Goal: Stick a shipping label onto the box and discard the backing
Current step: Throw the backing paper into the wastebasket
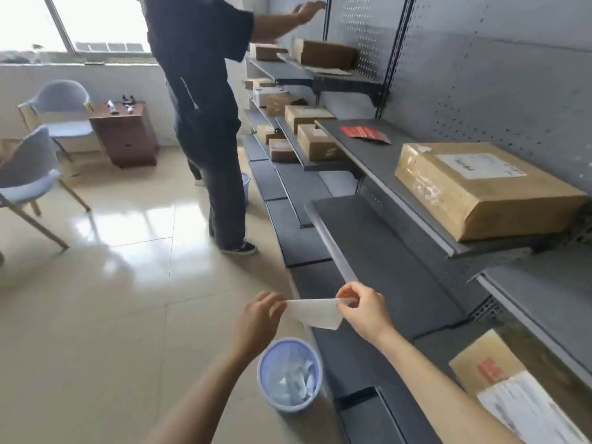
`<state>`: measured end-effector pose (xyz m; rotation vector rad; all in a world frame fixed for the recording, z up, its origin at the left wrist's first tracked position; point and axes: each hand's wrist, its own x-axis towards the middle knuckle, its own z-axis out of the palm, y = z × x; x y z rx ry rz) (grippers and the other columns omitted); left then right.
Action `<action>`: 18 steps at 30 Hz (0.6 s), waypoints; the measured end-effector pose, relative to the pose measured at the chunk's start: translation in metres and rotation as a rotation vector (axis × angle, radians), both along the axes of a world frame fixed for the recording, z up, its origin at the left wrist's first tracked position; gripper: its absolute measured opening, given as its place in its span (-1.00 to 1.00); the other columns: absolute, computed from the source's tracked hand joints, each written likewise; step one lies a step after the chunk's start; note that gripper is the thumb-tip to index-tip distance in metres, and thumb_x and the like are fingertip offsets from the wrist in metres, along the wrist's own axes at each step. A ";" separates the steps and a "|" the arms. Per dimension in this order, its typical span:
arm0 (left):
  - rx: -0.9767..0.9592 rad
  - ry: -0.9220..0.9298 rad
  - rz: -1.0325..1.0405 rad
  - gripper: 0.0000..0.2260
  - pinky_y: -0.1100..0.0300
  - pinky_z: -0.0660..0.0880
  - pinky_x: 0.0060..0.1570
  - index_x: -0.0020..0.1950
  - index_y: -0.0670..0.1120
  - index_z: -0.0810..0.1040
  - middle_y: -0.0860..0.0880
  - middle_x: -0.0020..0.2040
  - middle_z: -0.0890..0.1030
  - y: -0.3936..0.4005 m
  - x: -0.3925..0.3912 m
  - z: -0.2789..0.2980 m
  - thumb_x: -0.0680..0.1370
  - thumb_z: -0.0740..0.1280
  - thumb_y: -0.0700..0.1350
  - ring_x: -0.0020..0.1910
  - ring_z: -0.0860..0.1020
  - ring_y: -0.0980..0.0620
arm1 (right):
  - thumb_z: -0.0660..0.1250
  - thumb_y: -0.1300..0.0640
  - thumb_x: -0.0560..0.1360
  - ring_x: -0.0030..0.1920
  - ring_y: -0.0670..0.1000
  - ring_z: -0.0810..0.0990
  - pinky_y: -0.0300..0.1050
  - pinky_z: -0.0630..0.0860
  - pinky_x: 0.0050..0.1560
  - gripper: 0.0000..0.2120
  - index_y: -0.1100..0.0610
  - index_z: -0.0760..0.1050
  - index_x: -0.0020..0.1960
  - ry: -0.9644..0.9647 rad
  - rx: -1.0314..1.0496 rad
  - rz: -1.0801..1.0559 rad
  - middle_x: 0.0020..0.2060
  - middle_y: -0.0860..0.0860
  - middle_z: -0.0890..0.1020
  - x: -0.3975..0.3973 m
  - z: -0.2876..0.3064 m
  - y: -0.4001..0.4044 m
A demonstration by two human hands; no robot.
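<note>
closest in, a round pale-blue plastic waste bin [290, 374] with slatted sides stands on the glossy beige tile floor [112, 299], holding crumpled white paper scraps [296, 381]. just above it the two bare hands hold a white rectangular paper sheet [315, 312] stretched between them: the left hand [261, 318] pinches its left end between thumb and fingertips, the right hand [365, 310] pinches its right end the same way, and the sheet's lower right corner hangs loose. whether this is the label or its backing cannot be told. at the lower right, on a low grey metal shelf [528, 299], lies a brown cardboard box with a red mark [487, 363], and a white printed sheet [525, 408] lies over its near end. higher and further along, a large flat brown cardboard box [487, 197] wrapped in clear tape rests on a grey shelf board [378, 155], with a white shipping label [480, 166] stuck on its top face. beyond it on the same board lies a red flat packet [363, 133]. further off, smaller cardboard boxes [312, 136] sit on the shelves, and another person in dark clothes [205, 107] stands reaching up to the racking. far left stand two blue-grey chairs [41, 161] and a brown stool [123, 136].
</note>
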<state>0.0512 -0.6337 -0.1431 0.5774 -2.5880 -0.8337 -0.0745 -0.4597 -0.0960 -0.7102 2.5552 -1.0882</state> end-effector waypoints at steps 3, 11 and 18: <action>0.076 -0.077 -0.006 -0.78 0.31 0.32 -0.13 0.15 -0.07 0.61 -0.04 0.08 0.63 -0.002 -0.003 -0.051 0.59 0.23 -0.10 -0.04 0.60 -0.07 | 0.29 0.21 0.47 -0.21 -0.06 0.54 -0.40 0.31 -0.42 -0.91 0.05 0.53 -0.17 -0.017 0.039 -0.040 -0.27 -0.09 0.60 0.001 -0.045 -0.007; 0.194 -0.229 0.005 -0.85 0.08 0.49 -0.09 0.07 -0.06 0.50 -0.06 0.00 0.64 -0.014 -0.021 -0.210 0.57 0.22 -0.04 -0.03 0.59 -0.13 | 0.28 0.31 0.43 -0.23 -0.01 0.55 -0.44 0.36 -0.42 -0.86 0.12 0.54 -0.21 0.008 0.099 -0.092 -0.25 0.04 0.63 -0.010 -0.196 -0.020; 0.117 -0.287 0.053 -0.82 0.13 0.44 -0.09 0.07 -0.01 0.55 0.05 0.13 0.59 -0.021 -0.035 -0.352 0.58 0.19 -0.02 0.07 0.54 -0.05 | 0.25 0.39 0.37 -0.21 0.09 0.57 -0.12 0.50 -0.19 -0.83 0.20 0.57 -0.24 0.053 0.123 -0.128 -0.19 0.07 0.55 -0.022 -0.351 -0.039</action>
